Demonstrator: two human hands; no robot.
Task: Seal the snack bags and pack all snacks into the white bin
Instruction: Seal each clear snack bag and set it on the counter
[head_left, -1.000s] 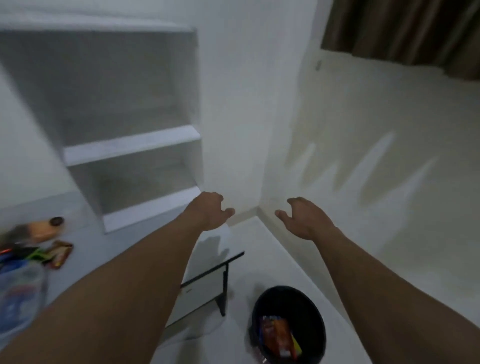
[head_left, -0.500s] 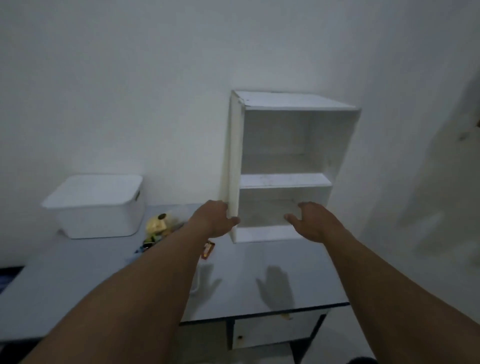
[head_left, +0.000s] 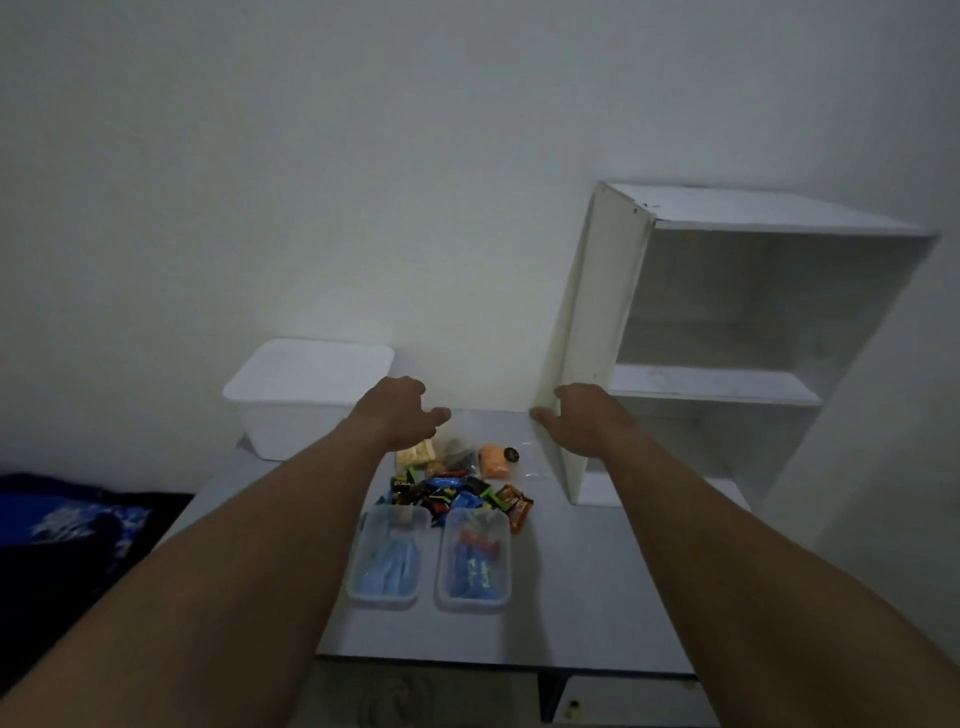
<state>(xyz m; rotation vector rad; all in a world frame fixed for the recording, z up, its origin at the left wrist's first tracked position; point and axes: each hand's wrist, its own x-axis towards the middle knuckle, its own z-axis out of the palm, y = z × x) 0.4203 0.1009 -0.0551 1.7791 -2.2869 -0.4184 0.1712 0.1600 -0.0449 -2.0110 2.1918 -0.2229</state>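
A white bin with its lid on stands at the back left of the grey table. A heap of small wrapped snacks lies mid-table. Behind it lie clear bags: one with pale pieces, one with an orange snack. Two clear tubs hold blue packets, one on the left and one on the right. My left hand and right hand hover above the table with fingers loosely curled, holding nothing.
A white shelf unit with bare shelves stands on the table's right side, against the wall. A dark blue cloth lies left of the table. A drawer front shows under the table edge.
The view has swung left, from the room's corner and a black waste bin to the table. The bin, snacks and tubs have come into sight. Both hands stay stretched forward and empty.
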